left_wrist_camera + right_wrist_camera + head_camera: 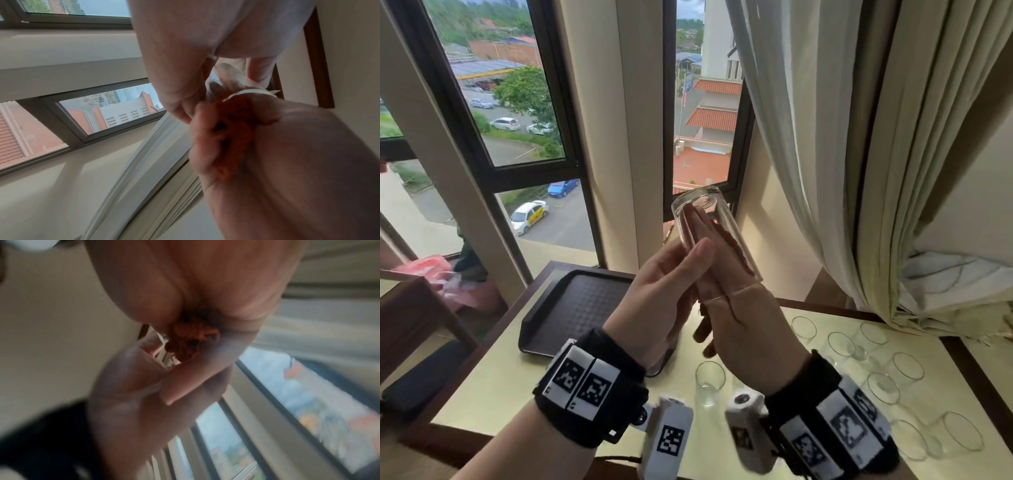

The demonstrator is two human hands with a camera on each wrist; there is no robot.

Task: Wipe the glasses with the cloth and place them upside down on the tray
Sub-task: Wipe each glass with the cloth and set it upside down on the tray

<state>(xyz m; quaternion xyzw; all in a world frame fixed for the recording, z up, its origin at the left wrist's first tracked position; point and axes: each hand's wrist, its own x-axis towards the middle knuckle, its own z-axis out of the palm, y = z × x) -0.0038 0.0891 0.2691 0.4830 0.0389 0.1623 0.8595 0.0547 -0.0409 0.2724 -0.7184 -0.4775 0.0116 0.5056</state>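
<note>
Big windows and a pale curtain point(842, 137) sit behind a cream surface point(517, 377) where all this happens. Right in the middle, held up in the air, is a clear glass point(709, 222), tilted with its base pointing up and away. Left hand point(664, 294) grips it from outside, thumb laid along the wall. Right hand point(750, 335) has its fingers point(722, 240) pushed up inside through the mouth, closed around a reddish cloth point(189, 340) bunched in there. My guess: the tilt lets the fingers reach the bottom while the other hand steadies or turns the glass, so it's the inside wipe.

Below the hands, a dark tray point(571, 308) sits to the left with nothing on what shows of it, so the upside-down part isn't done for any glass yet. More glasses point(876, 370) stand mouth-up on the right, one point(709, 380) just beside the tray's corner, which I'd watch when lowering this one. Wrist views are blurry.
</note>
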